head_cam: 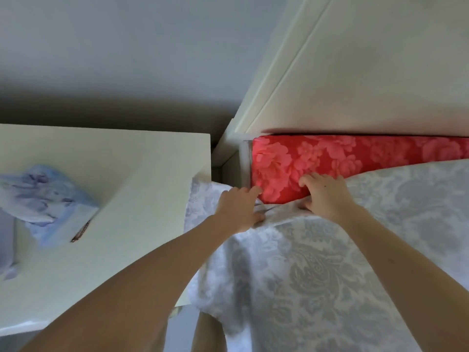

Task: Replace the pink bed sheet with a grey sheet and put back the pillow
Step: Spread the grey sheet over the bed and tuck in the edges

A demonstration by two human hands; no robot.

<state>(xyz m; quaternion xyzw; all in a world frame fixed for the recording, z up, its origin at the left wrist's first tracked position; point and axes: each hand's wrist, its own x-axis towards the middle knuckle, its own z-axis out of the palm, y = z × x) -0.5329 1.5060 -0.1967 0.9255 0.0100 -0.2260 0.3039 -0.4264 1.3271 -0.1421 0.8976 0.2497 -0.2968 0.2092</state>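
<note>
Start at the fingers: those of the left hand (238, 209) are curled over a bunched fold of the pale grey cotton sheet with a woven floral damask pattern (317, 275), pinching it right at the corner of the red mattress with a pink flower print (317, 158). The right hand (323, 196) lies just beside it, fingers spread and pressed down flat on the same hem where it meets the mattress top, more pinning than gripping; whether the thumb has cloth under it I cannot tell.

Taking that mattress corner as the mark, the grey sheet spreads from it toward the person and off to the right, covering most of what shows. Beyond the corner a red strip lies bare, running along the cream wooden headboard panel (368, 85). To the left of the corner stands a cream flat-topped bedside cabinet (101, 186), with a crumpled blue-and-white flowered cloth (48, 201) on its far left.

By my reckoning the pink sheet is already off and the grey one laid; pulling this corner up to the headboard and tucking it is the job in hand. No pillow is in sight, so its return looks to be left.
</note>
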